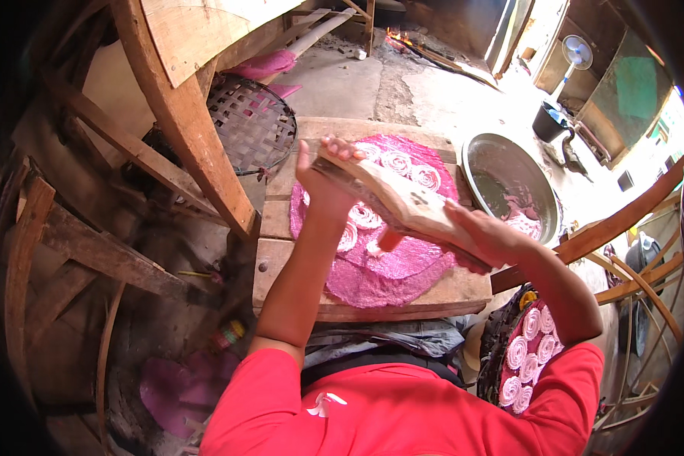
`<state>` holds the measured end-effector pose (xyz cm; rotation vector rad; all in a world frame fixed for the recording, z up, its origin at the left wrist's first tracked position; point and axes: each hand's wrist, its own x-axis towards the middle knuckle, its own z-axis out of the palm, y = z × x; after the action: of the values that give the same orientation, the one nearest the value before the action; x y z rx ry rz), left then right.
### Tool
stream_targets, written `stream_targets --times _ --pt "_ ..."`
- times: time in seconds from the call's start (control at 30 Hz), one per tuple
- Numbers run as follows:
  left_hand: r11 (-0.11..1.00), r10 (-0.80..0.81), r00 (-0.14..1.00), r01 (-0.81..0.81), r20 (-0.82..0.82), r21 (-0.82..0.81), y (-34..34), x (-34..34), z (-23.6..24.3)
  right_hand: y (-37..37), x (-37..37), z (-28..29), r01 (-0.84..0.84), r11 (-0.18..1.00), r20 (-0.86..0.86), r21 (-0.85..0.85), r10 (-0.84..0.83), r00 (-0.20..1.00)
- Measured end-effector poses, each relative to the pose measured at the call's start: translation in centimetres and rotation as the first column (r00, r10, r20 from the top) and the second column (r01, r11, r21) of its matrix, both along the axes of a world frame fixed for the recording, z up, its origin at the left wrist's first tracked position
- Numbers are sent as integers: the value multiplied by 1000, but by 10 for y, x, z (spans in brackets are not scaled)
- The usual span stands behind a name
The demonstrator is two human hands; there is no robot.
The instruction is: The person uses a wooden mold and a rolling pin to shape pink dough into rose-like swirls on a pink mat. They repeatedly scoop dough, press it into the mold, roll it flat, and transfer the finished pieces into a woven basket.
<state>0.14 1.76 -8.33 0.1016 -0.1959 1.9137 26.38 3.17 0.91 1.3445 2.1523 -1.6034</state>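
A wooden dough press [412,204], long, pale on top and with a short brown stub beneath, hangs tilted over the low table [273,262]. My left hand [328,176] grips its far left end; my right hand [488,234] is closed around its near right end. Under it lies a magenta mesh sheet [387,281] bearing several pink-and-white spiral dough rosettes [397,161]. The press and my forearms hide part of the sheet. A small dough piece [374,248] sits near the stub.
A metal basin [475,163] with pink dough stands to the right of the table. By my right elbow, a dark-rimmed tray [494,357] holds more rosettes. Woven basket [254,121] and wooden frame [194,121] are on the left. A fire [400,38] burns at the back.
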Motion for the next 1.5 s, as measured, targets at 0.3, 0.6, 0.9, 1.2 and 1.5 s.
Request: stream_targets --times 0.3,0.6,0.9,1.2,1.5 --pt "993 103 992 -106 -67 -52 -9 2 6 -11 3 1 47 995 21 88 -49 999" --pt "995 -99 969 102 -228 0 28 30 1 -4 36 11 255 962 -26 99 -253 967" --pt "920 -158 122 -341 -980 -190 -41 3 -28 -1 77 5 350 937 -195 -6 -344 918" --pt "888 -353 -70 -338 -933 -311 -37 24 -62 12 29 -31 264 964 -239 -42 -266 934" --pt "899 -315 -173 -371 -933 -234 -44 16 -70 10 15 -43 280 960 -360 31 -250 899"
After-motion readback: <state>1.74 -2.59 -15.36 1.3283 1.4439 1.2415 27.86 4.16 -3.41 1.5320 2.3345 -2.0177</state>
